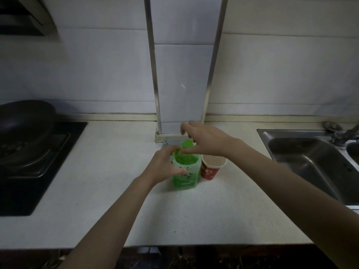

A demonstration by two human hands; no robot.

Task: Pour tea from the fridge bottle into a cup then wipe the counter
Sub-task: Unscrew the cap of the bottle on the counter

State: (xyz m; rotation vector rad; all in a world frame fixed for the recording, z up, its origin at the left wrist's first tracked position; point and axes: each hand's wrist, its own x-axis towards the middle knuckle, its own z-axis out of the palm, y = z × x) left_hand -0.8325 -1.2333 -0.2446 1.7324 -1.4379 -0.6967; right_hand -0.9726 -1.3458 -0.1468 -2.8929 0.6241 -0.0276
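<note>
A green tea bottle (185, 176) stands upright on the white counter (120, 171). My left hand (165, 165) grips its upper body from the left. My right hand (206, 141) reaches over from the right and pinches the green cap (187, 145) at the bottle's top. A red paper cup (210, 168) with a white rim stands just right of the bottle, touching or nearly touching it, partly under my right wrist. A bluish cloth (171, 142) lies behind the bottle, mostly hidden.
A black gas hob (38, 166) with a dark pan (25, 121) is on the left. A steel sink (310, 162) with a tap (347, 133) is on the right. A tiled column with metal edges (182, 84) rises behind the bottle.
</note>
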